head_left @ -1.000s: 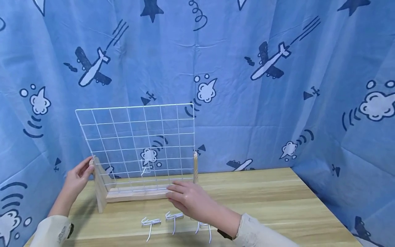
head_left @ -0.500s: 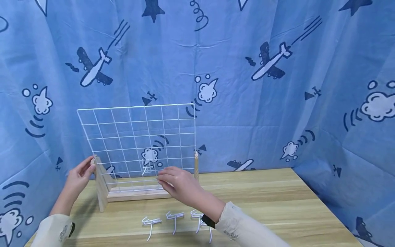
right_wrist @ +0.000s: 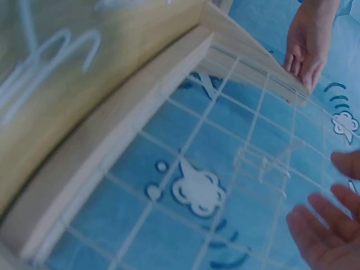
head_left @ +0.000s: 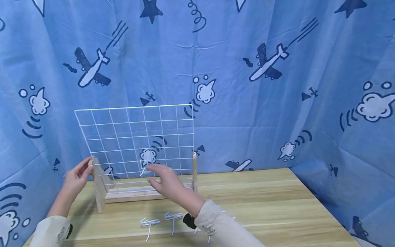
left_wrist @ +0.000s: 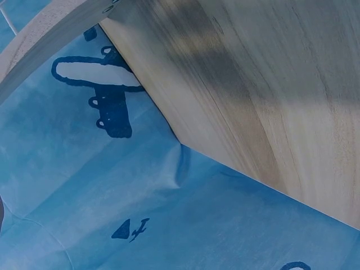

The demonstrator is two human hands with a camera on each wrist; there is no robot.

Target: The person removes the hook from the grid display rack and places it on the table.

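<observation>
A white wire grid panel stands upright in a wooden stand at the left of the table. My left hand pinches the top of the stand's left side post; in the right wrist view that hand shows at the post's end. One white wire hook hangs on the grid's lower middle. Right in front of it is my right hand, thumb and fingers apart. The right wrist view has a gap between this hand and the hook, nothing held.
Several loose white hooks lie near the table's front, among them a left hook and a middle hook; others are partly hidden under my right sleeve. A blue printed curtain surrounds the wood-grain table.
My right hand has moved left and up from the stand's base rail to the hook on the grid. The left hand stays on the side post.
</observation>
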